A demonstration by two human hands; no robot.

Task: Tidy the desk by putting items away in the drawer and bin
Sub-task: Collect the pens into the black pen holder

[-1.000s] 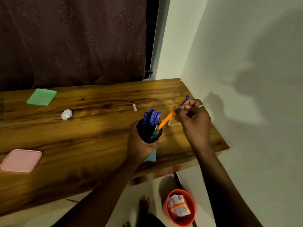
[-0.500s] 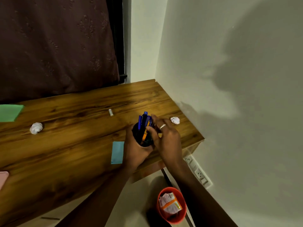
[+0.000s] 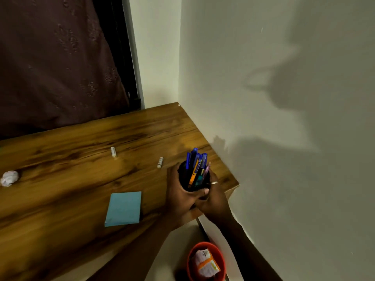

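Observation:
A black pen holder (image 3: 183, 178) full of several blue pens and one orange pen (image 3: 192, 173) stands near the right front corner of the wooden desk (image 3: 81, 175). My left hand (image 3: 178, 197) grips it from the left and my right hand (image 3: 212, 199) wraps round it from the right. A blue sticky-note pad (image 3: 124, 208) lies to the left of my hands. Two small white tubes (image 3: 113, 152) (image 3: 160, 162) lie further back. A crumpled paper ball (image 3: 9, 178) sits at the far left.
A red bin (image 3: 207, 262) holding crumpled packaging stands on the floor below the desk's right corner. A pale wall runs along the desk's right side, and a dark curtain (image 3: 56, 63) hangs behind it.
The orange pen my right hand held went into the holder. My right hand then closed round the holder beside my left. The view shifted left and nearer.

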